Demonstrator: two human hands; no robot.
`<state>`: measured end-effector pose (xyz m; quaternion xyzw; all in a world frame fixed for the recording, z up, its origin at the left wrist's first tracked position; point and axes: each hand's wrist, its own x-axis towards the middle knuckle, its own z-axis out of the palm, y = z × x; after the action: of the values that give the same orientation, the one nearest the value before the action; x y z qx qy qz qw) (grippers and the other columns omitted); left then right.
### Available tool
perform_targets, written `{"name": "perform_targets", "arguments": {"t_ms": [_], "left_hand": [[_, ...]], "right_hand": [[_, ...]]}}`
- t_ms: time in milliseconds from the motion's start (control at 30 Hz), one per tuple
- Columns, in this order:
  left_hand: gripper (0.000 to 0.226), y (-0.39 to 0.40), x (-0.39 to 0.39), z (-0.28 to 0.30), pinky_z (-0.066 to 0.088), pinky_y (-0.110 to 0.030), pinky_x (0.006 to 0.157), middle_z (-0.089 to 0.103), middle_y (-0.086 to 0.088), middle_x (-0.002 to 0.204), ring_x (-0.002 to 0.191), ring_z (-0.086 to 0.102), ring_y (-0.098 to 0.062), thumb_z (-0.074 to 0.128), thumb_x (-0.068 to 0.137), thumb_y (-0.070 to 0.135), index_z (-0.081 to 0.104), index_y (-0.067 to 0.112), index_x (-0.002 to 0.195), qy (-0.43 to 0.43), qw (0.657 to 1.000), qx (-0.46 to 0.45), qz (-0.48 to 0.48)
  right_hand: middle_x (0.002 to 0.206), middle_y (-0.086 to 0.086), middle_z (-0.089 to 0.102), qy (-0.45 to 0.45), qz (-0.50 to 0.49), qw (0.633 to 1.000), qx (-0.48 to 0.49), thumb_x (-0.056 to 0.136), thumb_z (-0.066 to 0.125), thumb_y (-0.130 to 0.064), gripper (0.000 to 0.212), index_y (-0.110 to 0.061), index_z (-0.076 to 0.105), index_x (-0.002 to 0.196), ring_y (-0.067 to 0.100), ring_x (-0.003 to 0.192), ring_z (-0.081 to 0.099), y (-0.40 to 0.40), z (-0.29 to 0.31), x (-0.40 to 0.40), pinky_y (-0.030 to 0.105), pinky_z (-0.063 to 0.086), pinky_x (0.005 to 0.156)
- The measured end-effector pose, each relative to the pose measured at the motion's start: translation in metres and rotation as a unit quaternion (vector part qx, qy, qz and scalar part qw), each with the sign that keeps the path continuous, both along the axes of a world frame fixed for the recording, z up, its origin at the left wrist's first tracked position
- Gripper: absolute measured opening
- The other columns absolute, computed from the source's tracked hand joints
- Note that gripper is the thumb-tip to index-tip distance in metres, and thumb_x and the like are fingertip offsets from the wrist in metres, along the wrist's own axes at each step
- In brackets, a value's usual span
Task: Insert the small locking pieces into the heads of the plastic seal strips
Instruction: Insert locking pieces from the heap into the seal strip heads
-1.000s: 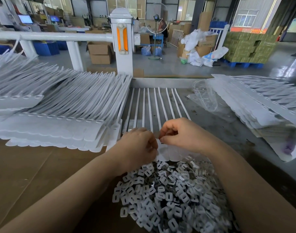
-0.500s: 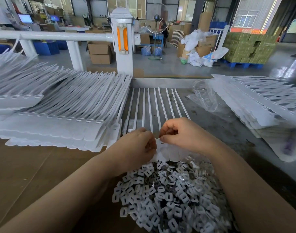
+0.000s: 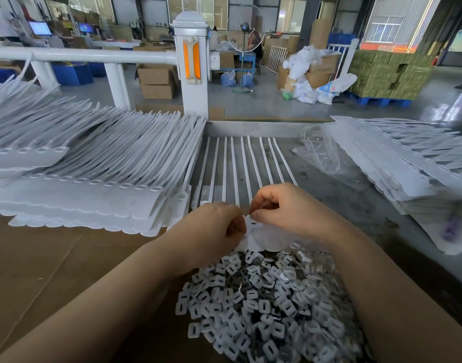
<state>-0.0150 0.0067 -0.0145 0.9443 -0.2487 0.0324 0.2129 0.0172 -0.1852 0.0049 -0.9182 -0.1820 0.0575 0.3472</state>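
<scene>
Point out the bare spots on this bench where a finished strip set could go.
Bare brown board lies below the left strip stack, left of the left hand. Grey tabletop is free between the strips being worked and the right stack. The locking-piece pile crowds the near centre.

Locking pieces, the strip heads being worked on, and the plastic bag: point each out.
locking pieces (image 3: 264, 305), head view, middle of the heap.
strip heads (image 3: 266, 237), head view, flat tabs between the hands.
plastic bag (image 3: 321, 153), head view, crumpled clear film.

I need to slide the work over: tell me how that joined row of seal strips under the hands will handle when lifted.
The row of seal strips would probably droop: its tails are long and thin. It likely lifts as one piece, since the heads look joined. It seems light, being thin plastic.
</scene>
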Motion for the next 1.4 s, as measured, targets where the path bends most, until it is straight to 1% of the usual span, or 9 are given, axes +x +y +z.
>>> {"name": "perform_targets", "arguments": {"t_ms": [167, 400, 567, 800, 933, 1100, 1233, 1300, 1400], "left_hand": [[0.008, 0.001, -0.001, -0.001, 0.041, -0.014, 0.071, 0.05, 0.015, 0.091, 0.081, 0.05, -0.003, 0.057, 0.09, 0.029, 0.05, 0.033, 0.09, -0.009, 1.0, 0.018, -0.011], [0.015, 0.001, -0.003, 0.001, 0.04, -0.014, 0.069, 0.05, 0.015, 0.089, 0.078, 0.049, -0.001, 0.059, 0.09, 0.027, 0.046, 0.034, 0.09, -0.018, 1.0, 0.013, -0.018], [0.009, 0.0, 0.0, 0.002, 0.047, -0.021, 0.08, 0.053, 0.015, 0.095, 0.087, 0.052, -0.003, 0.058, 0.09, 0.031, 0.051, 0.035, 0.091, 0.008, 1.0, 0.022, 0.007], [0.012, 0.0, -0.004, 0.002, 0.046, -0.024, 0.077, 0.046, 0.015, 0.094, 0.083, 0.049, -0.005, 0.058, 0.09, 0.034, 0.046, 0.034, 0.09, -0.007, 0.999, 0.044, -0.025], [0.014, 0.001, -0.004, 0.001, 0.045, -0.019, 0.071, 0.051, 0.015, 0.092, 0.081, 0.051, -0.002, 0.057, 0.091, 0.023, 0.049, 0.034, 0.096, -0.008, 1.0, 0.012, -0.018], [0.016, 0.01, -0.004, 0.015, 0.053, -0.019, 0.068, 0.062, 0.013, 0.086, 0.076, 0.059, -0.002, 0.072, 0.084, 0.024, 0.063, 0.036, 0.089, 0.114, 0.988, -0.098, -0.033], [0.013, 0.015, -0.014, 0.026, 0.052, -0.017, 0.064, 0.059, 0.024, 0.09, 0.084, 0.058, 0.006, 0.081, 0.074, 0.036, 0.07, 0.04, 0.08, 0.228, 0.964, -0.085, -0.108], [0.018, 0.015, -0.016, 0.025, 0.045, -0.012, 0.067, 0.055, 0.032, 0.095, 0.089, 0.052, 0.015, 0.081, 0.072, 0.041, 0.069, 0.046, 0.085, 0.213, 0.969, -0.035, -0.117], [0.018, 0.013, -0.017, 0.025, 0.04, -0.016, 0.075, 0.054, 0.029, 0.097, 0.092, 0.051, 0.012, 0.079, 0.073, 0.043, 0.069, 0.047, 0.088, 0.19, 0.975, -0.005, -0.117]], "right_hand": [[0.08, -0.013, 0.072, 0.011, 0.012, 1.0, 0.001, 0.086, 0.074, -0.028, 0.008, -0.034, 0.071, 0.081, -0.001, 0.074, 0.066, 0.0, 0.001, -0.002, 0.022, 0.052, 0.071], [0.082, -0.01, 0.072, 0.011, 0.013, 1.0, -0.002, 0.087, 0.073, -0.027, 0.006, -0.032, 0.071, 0.084, 0.003, 0.077, 0.067, 0.001, 0.002, -0.003, 0.028, 0.057, 0.076], [0.085, -0.009, 0.073, 0.016, 0.011, 1.0, -0.004, 0.088, 0.072, -0.026, 0.004, -0.03, 0.072, 0.087, 0.005, 0.081, 0.068, 0.002, 0.003, -0.004, 0.03, 0.058, 0.079], [0.086, -0.009, 0.073, 0.013, 0.007, 1.0, -0.003, 0.088, 0.072, -0.027, 0.003, -0.03, 0.072, 0.088, 0.006, 0.081, 0.069, 0.002, 0.003, -0.003, 0.033, 0.058, 0.081], [0.083, -0.01, 0.072, -0.017, -0.048, 0.998, 0.024, 0.089, 0.07, -0.027, 0.006, -0.031, 0.07, 0.084, 0.007, 0.077, 0.067, -0.002, 0.001, -0.001, 0.028, 0.054, 0.071], [0.073, -0.01, 0.067, -0.069, -0.122, 0.989, 0.052, 0.091, 0.066, -0.024, 0.01, -0.029, 0.069, 0.082, 0.0, 0.06, 0.062, -0.007, -0.002, 0.005, 0.02, 0.044, 0.056], [0.066, -0.011, 0.065, -0.072, -0.129, 0.988, 0.054, 0.091, 0.066, -0.024, 0.013, -0.029, 0.068, 0.079, -0.004, 0.051, 0.058, -0.008, -0.004, 0.006, 0.019, 0.043, 0.054], [0.067, -0.01, 0.065, -0.073, -0.129, 0.987, 0.055, 0.09, 0.066, -0.024, 0.013, -0.029, 0.068, 0.078, -0.003, 0.053, 0.059, -0.007, -0.004, 0.006, 0.02, 0.044, 0.055], [0.069, -0.011, 0.066, -0.072, -0.131, 0.987, 0.051, 0.09, 0.065, -0.024, 0.013, -0.029, 0.068, 0.079, -0.003, 0.055, 0.06, -0.008, -0.004, 0.006, 0.018, 0.044, 0.054]]}}
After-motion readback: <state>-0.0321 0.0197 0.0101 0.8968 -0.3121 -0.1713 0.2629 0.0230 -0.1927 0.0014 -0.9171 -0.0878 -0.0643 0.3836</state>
